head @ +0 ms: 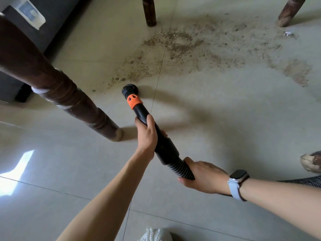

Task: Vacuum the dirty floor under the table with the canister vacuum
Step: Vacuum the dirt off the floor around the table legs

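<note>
The left hand (pixel 145 134) has its fingers (pixel 150 121) wrapped around the black wand (pixel 157 136), steering from the front. The right hand (pixel 203 176) grips the ribbed hose (pixel 180 168) just behind, likely taking the hose's weight so the tip tracks cleanly. The nozzle (pixel 129 90), ahead of an orange collar (pixel 134 101), sits on the floor (pixel 225 127) at the near edge of the dirt (pixel 199 47). Most of the dirt lies beyond, spread between the table legs (pixel 73 101). The near leg stands just left of the wand; to the right the floor is open for sweeping.
</note>
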`<state>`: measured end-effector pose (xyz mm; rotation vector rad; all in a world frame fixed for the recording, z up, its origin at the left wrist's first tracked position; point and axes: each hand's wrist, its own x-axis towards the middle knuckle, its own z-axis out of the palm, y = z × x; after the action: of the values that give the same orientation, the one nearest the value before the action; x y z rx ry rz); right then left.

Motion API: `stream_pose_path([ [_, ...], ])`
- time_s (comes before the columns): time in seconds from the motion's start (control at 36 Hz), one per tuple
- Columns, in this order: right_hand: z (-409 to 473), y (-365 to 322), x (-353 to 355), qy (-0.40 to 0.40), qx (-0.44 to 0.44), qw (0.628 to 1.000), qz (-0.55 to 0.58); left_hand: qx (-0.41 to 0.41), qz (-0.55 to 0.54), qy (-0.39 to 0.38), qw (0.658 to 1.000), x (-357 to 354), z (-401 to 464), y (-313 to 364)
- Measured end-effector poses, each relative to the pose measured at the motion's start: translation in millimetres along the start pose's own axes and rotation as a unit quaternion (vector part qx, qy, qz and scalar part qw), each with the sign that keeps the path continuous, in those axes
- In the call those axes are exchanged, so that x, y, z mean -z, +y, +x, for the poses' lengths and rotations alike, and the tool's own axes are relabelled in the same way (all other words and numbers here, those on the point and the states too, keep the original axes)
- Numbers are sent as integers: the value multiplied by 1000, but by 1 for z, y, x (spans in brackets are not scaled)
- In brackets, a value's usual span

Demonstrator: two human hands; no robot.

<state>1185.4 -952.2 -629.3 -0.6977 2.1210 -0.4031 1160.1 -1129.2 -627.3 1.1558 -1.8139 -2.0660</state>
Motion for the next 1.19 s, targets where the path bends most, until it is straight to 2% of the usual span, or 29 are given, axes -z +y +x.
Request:
stream_pose_path([
  [0.11, 3, 0, 1, 1, -3, 1000, -1, 4, -4, -8, 1000, 0, 4, 0],
  [0.42, 32, -22, 37, 76, -13, 995, 62, 20, 9, 24, 999, -8, 61, 41],
  [0.92, 21, -17, 18, 55, -11, 997, 45, 17, 6, -21, 1000, -7, 50, 22],
  [1.19, 34, -19, 32, 75, -17, 995, 64, 16, 13, -27, 999, -18, 67, 40],
])
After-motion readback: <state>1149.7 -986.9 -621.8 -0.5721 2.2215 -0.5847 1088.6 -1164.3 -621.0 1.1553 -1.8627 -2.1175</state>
